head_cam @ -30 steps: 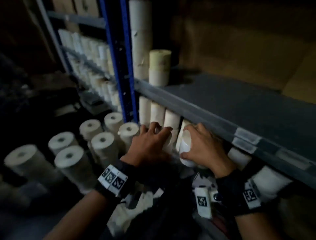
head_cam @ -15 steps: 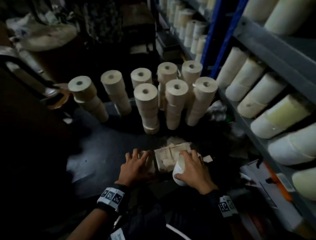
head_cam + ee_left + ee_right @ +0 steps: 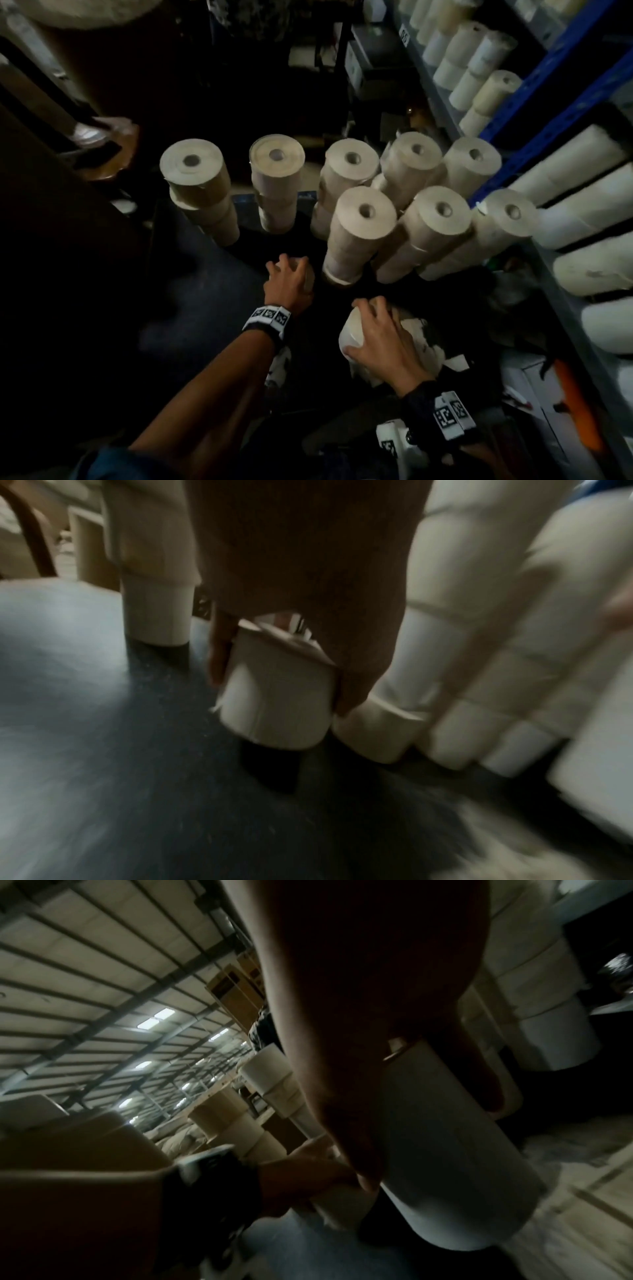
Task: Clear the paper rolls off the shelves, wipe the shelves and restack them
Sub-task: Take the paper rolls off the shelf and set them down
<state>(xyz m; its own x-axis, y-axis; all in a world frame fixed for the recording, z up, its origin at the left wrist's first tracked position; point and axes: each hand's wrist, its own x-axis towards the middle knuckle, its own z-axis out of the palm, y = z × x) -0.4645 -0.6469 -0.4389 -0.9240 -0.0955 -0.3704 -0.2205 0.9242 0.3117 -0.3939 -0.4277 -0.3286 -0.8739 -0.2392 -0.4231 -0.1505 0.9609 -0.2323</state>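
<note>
Both hands have come down from the shelf: left hand (image 3: 287, 281) is gripping one paper roll (image 3: 274, 696) at floor level beside the stacked rolls (image 3: 359, 233); right hand (image 3: 380, 335) is holding another roll (image 3: 351, 334), so clearing is progressing.

Head view looks down; wrist views close, sharing floor stacks (image 3: 363, 233).

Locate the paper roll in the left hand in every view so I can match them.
Head: roll in left hand, lower centre, mostly covered by the left hand.
Left wrist: centre, fingers round it, low over the floor.
Right wrist: bottom centre, blurred.
Shared landmark: stacked rolls beside it.
</note>
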